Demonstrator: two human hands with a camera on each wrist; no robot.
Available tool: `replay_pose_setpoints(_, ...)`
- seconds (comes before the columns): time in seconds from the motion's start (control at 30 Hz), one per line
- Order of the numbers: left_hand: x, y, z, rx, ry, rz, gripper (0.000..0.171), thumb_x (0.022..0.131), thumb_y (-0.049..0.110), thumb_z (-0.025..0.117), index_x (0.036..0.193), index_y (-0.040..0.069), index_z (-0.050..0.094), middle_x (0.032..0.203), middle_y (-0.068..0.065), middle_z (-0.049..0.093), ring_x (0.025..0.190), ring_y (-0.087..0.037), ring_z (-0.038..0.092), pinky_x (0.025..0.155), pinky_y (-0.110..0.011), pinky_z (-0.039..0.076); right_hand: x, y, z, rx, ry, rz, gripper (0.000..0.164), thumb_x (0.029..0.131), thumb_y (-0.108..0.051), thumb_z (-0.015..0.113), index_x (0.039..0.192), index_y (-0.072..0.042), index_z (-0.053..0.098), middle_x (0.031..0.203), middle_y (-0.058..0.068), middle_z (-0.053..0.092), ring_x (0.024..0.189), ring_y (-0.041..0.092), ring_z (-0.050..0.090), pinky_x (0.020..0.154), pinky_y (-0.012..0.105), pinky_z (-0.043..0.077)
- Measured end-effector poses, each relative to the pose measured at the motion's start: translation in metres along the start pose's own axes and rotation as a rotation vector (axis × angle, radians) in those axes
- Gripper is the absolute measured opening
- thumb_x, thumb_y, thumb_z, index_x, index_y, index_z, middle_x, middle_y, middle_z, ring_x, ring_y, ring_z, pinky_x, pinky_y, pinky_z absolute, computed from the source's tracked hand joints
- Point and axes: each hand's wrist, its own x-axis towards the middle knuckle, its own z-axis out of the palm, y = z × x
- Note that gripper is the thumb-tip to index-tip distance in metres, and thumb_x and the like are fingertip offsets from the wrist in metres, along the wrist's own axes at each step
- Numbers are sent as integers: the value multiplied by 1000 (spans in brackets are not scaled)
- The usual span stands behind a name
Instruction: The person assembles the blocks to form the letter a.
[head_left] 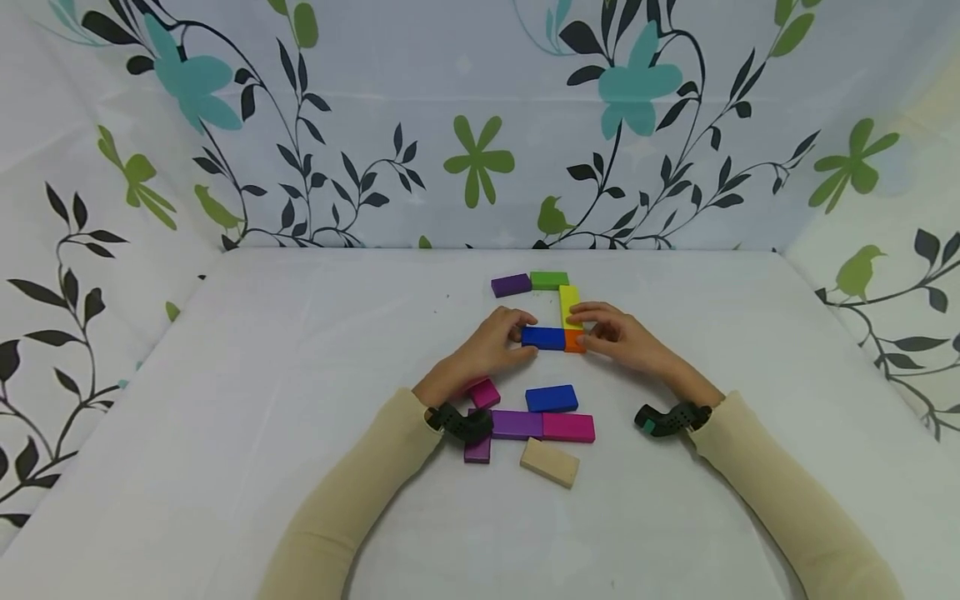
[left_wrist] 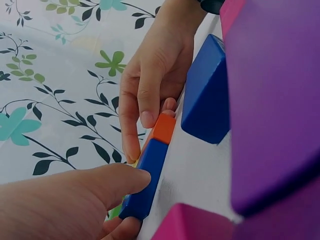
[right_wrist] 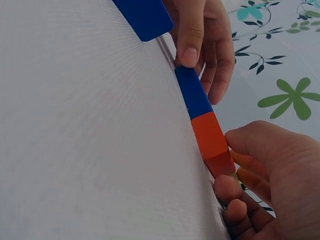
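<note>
My left hand (head_left: 491, 343) pinches the left end of a blue block (head_left: 543, 338) between thumb and fingers. At its other end, the blue block meets an orange block (head_left: 574, 342). My right hand (head_left: 626, 340) holds the orange block, thumb on one side and curled fingertips at its outer end, as the right wrist view shows. One right finger lies over a yellow block (head_left: 568, 302), which runs back from the orange one. Beyond it a green block (head_left: 549, 281) and a purple block (head_left: 512, 285) continue the line leftward.
Nearer me lie another blue block (head_left: 551, 398), a purple block (head_left: 517, 425) against a magenta block (head_left: 567, 427), and a tan wooden block (head_left: 550, 462). Another magenta block (head_left: 484, 393) and an upright-lying purple block (head_left: 477, 451) are partly hidden by my left wrist. A patterned cloth (head_left: 420, 92) hangs behind the white table.
</note>
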Motion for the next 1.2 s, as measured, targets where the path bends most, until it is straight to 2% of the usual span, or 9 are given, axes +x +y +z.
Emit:
replay_pose_setpoints(0.27, -6, 4, -6, -29, -22, -39, 51, 92, 17, 67, 137, 1, 47, 127, -18, 46, 109, -25, 53, 98, -34, 44, 1, 1, 1, 19, -5, -1, 35, 94, -3, 62, 129, 2, 59, 144, 20, 44, 87, 20, 53, 74, 19, 43)
replay_pose_setpoints(0.6, -16, 6, -12, -41, -42, -39, 53, 94, 18, 65, 139, 3, 42, 133, -18, 44, 119, -26, 55, 103, -36, 43, 1, 0, 0, 3, -4, 24, 36, 94, -5, 62, 129, 1, 59, 145, 19, 44, 87, 22, 54, 75, 18, 44)
replay_pose_setpoints(0.9, -27, 9, -11, -42, -45, -42, 53, 94, 20, 66, 139, 3, 43, 126, -15, 54, 119, -25, 54, 102, -37, 44, 2, 0, -1, -4, -9, 13, 35, 94, -4, 62, 128, 2, 59, 144, 19, 44, 85, 22, 52, 75, 17, 44)
replay_pose_setpoints(1.2, -40, 17, -9, -21, -36, -44, 43, 94, 21, 65, 130, 4, 48, 114, -10, 58, 108, -21, 56, 98, -33, 46, 2, 5, -1, 0, -1, -2, 34, 94, -5, 62, 128, 2, 59, 143, 19, 45, 85, 23, 52, 76, 17, 44)
